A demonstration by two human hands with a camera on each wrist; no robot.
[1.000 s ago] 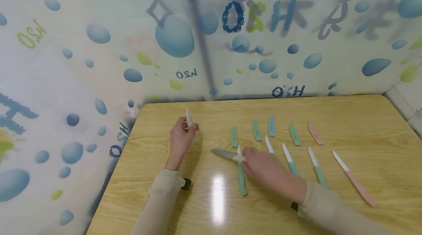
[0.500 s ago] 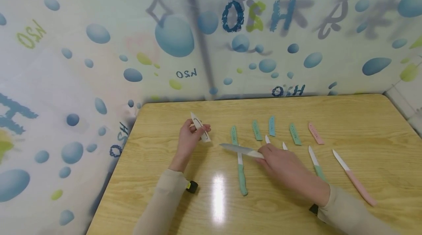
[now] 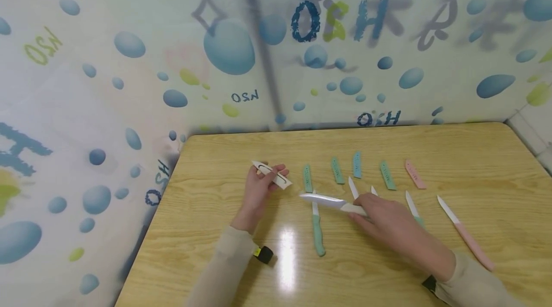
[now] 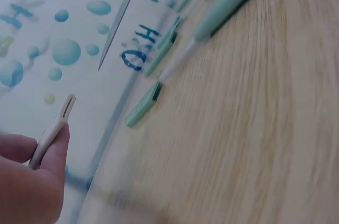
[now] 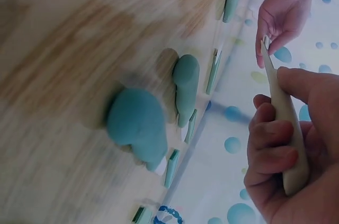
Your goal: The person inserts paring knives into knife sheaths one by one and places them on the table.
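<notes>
My left hand (image 3: 258, 192) pinches the white sheath (image 3: 282, 181), now turned so its mouth better faces the white knife (image 3: 327, 200) my right hand (image 3: 388, 223) grips.

Worktop (image 3: 198, 192): wood grain, glossy, one bright reflection. On it, five sheaths and five white-bladed knives, located by the blue sheath (image 3: 357, 164).
- Left, just beside: inner green sheath (image 3: 338, 170). 
- Left, farther: outer green sheath (image 3: 307, 178). 
- Right, near: third green sheath (image 3: 387, 176). 
- Right, beyond: pink sheath (image 3: 415, 174).
- Nearer the wearer, left: green-handled knife (image 3: 318, 237). 
- Nearer, roughly in line: second knife (image 3: 353, 187). 
- Nearer, right, in order: third knife (image 3: 373, 191), fourth knife (image 3: 411, 205), pink-handled knife (image 3: 465, 236).
</notes>
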